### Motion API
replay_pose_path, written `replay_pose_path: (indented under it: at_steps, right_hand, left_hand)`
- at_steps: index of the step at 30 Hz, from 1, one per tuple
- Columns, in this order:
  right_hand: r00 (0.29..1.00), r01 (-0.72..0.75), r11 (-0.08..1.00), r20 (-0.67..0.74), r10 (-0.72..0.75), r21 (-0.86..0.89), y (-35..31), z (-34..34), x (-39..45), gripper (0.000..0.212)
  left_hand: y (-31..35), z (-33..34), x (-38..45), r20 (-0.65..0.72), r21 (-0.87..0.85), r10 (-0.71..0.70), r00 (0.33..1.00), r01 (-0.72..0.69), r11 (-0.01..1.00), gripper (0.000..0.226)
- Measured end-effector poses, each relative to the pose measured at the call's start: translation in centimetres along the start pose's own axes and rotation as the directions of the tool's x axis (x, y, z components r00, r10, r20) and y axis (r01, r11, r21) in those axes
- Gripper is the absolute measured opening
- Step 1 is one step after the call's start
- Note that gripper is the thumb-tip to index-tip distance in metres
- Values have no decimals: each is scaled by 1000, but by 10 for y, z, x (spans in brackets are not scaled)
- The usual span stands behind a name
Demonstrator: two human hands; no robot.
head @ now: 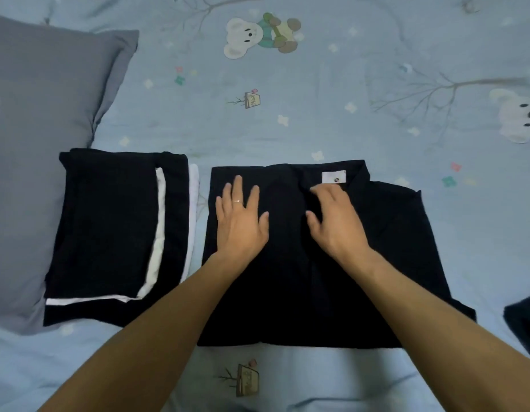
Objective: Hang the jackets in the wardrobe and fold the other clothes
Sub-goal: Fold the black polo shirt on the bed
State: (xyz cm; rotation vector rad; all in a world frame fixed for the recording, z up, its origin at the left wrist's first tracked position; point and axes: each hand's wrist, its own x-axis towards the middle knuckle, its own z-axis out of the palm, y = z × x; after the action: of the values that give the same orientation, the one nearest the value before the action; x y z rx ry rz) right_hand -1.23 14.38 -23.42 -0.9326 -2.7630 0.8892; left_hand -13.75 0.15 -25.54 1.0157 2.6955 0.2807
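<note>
Black shirt (376,248) lies flat — collar away, both hands pressing it.

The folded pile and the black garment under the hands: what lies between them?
In the head view, only a narrow strip of blue bedsheet separates the folded pile from the black garment; nothing else lies there.

Both hands, L (241,217) flat & R (335,217) curled, on black shirt (391,248) beside folded stack (109,227) on bed (317,114).

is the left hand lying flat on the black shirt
Yes, the left hand rests palm down with fingers spread straight on the black shirt.
</note>
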Motion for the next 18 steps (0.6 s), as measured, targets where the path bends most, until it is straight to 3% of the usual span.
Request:
replay_pose_path:
  at_steps: [3,6,9,11,14,16,18]
  right_hand:
    - [983,178,980,71,-172,-89,18,-11,-51,41]
    - [920,342,930,249,-302,-137,51,-20,-96,41]
    - [832,396,904,480,-278,-162,82,-33,-124,68]
    - [813,417,891,513,-276,-181,95,-38,-132,67]
    - [930,277,957,276,-244,-88,101,-44,-129,32]
    - [997,21,981,70,-35,194,95,-50,-115,20]
    - [968,-160,875,-102,230,457,102,-67,-91,19]
  left_hand:
    - [16,14,-30,119,-4,180,976,-181,984,55]
    - [26,28,-59,170,45,244,955,-255,966,52]
    - [31,34,-71,178,100,244,953,-264,959,53]
    - [36,33,-72,193,115,251,949,-276,954,58]
    - [48,29,-67,217,135,280,935,-313,940,66]
    - [52,25,-61,229,113,273,934,-304,946,70]
    - [69,24,-47,207,75,285,936,-305,949,68]
